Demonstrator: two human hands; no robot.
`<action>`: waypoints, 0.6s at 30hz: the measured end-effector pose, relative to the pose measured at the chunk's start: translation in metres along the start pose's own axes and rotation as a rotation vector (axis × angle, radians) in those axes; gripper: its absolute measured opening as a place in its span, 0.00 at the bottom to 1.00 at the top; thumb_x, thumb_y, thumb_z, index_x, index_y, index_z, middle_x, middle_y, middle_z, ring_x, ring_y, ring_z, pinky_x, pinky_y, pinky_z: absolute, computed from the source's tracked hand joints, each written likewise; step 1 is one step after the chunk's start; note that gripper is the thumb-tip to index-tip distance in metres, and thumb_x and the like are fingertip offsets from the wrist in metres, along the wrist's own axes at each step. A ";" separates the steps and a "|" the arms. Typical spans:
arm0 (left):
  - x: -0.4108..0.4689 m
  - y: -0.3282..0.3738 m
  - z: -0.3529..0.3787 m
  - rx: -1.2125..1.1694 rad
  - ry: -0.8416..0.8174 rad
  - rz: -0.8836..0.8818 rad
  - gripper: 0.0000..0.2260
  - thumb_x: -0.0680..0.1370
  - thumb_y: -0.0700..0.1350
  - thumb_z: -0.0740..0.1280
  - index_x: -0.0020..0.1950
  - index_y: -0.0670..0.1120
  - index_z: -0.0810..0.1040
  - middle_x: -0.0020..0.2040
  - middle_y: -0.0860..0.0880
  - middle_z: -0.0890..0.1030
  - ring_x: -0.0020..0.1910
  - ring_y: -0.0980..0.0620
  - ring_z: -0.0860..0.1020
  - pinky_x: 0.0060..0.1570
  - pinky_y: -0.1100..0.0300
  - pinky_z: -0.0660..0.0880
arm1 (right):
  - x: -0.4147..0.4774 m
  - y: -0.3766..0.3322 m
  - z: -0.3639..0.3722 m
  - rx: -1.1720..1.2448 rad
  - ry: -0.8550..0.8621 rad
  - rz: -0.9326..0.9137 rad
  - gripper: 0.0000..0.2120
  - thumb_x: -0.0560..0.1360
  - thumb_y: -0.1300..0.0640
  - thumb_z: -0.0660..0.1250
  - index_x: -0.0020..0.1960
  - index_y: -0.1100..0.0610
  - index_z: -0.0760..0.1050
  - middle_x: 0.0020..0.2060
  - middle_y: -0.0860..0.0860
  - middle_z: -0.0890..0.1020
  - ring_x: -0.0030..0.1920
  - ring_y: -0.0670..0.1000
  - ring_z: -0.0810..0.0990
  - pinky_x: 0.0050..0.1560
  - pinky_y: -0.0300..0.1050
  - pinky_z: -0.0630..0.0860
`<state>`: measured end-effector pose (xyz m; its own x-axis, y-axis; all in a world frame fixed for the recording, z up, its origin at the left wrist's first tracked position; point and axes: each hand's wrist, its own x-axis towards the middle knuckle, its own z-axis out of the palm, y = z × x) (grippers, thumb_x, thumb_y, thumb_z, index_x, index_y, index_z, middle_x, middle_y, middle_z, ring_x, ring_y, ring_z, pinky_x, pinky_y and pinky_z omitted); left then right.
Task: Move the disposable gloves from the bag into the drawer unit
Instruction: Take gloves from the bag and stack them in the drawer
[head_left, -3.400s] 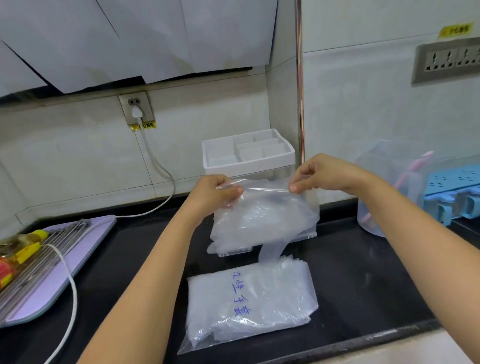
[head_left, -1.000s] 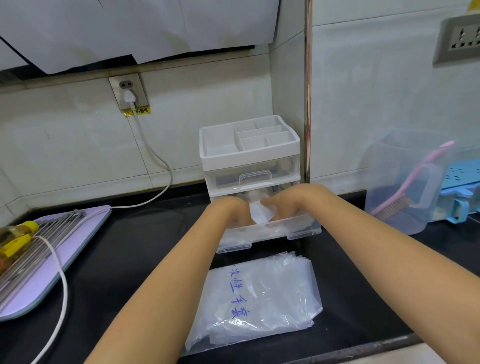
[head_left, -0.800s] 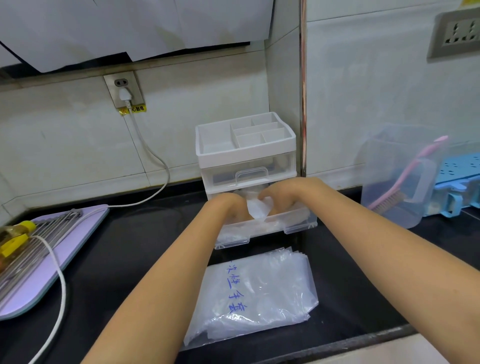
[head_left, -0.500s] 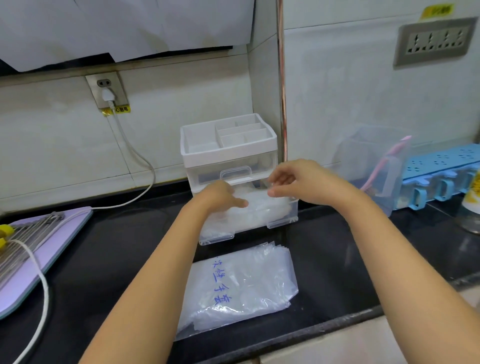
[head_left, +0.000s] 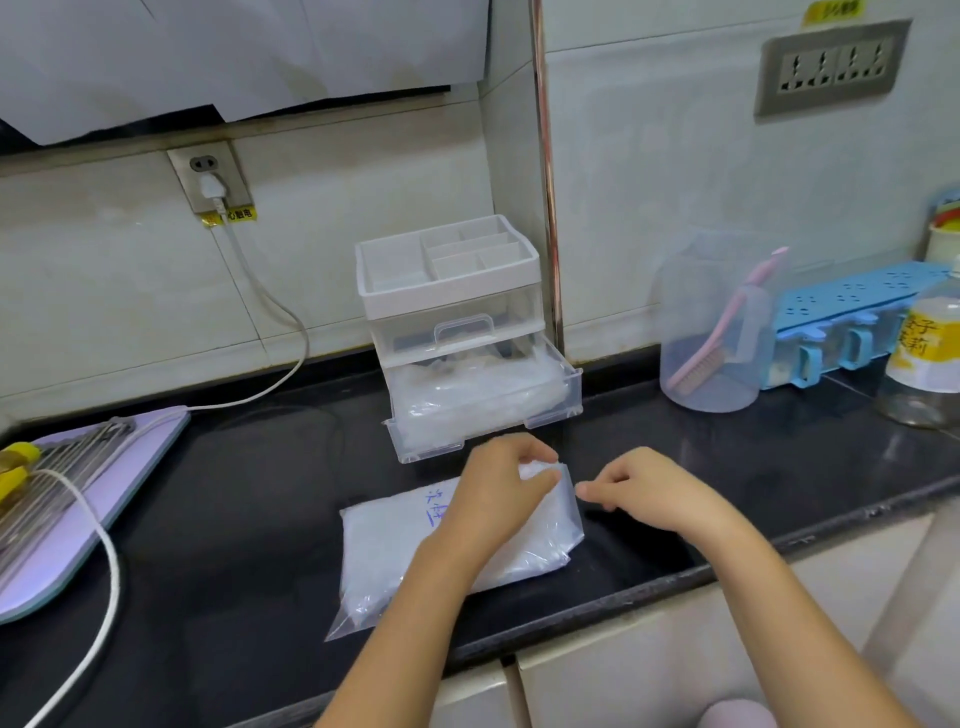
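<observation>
Gloves (head_left: 384, 551): thin film, v. light, limp, slippery. Some in open drawer (head_left: 571, 384), rest in bag (head_left: 545, 535) on counter (head_left: 234, 519). L hand (head_left: 498, 488) grips bag mouth; R hand (head_left: 639, 491) curled just beside, hold unclear. Best pinch whole stack edge.

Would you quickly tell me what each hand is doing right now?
Left hand: grips the glove bag at its mouth.
Right hand: curled by its edge; grip cannot be told.

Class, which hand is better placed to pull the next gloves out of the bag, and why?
Left. The left hand grips plastic at the bag's open end, near the open drawer; the right hand sits beside the bag, gripping nothing visible.
</observation>
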<state>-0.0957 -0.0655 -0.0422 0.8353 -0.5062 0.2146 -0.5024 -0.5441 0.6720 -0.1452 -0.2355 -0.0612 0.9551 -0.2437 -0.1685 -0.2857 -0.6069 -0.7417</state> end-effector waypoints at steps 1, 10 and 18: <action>-0.001 -0.004 0.007 0.022 -0.013 0.001 0.07 0.75 0.44 0.68 0.52 0.51 0.81 0.52 0.58 0.80 0.51 0.64 0.74 0.53 0.70 0.68 | 0.001 0.004 0.006 0.025 -0.006 0.005 0.17 0.74 0.46 0.69 0.41 0.60 0.83 0.37 0.52 0.82 0.37 0.47 0.76 0.40 0.41 0.72; -0.008 -0.020 0.040 0.178 -0.057 -0.027 0.12 0.76 0.44 0.64 0.58 0.52 0.81 0.58 0.52 0.79 0.58 0.55 0.74 0.50 0.69 0.64 | -0.001 0.015 0.031 0.189 0.072 -0.111 0.09 0.73 0.57 0.68 0.40 0.62 0.81 0.36 0.62 0.79 0.35 0.50 0.73 0.39 0.43 0.71; -0.012 -0.022 0.038 0.233 -0.089 -0.043 0.19 0.77 0.39 0.61 0.66 0.50 0.76 0.64 0.49 0.76 0.62 0.51 0.73 0.56 0.66 0.66 | -0.013 0.018 0.028 0.478 0.178 -0.096 0.10 0.77 0.64 0.63 0.40 0.56 0.81 0.41 0.48 0.83 0.44 0.47 0.78 0.45 0.37 0.72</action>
<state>-0.1026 -0.0730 -0.0869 0.8390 -0.5309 0.1194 -0.5138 -0.7006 0.4952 -0.1605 -0.2219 -0.0907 0.9350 -0.3546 -0.0031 -0.0901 -0.2294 -0.9692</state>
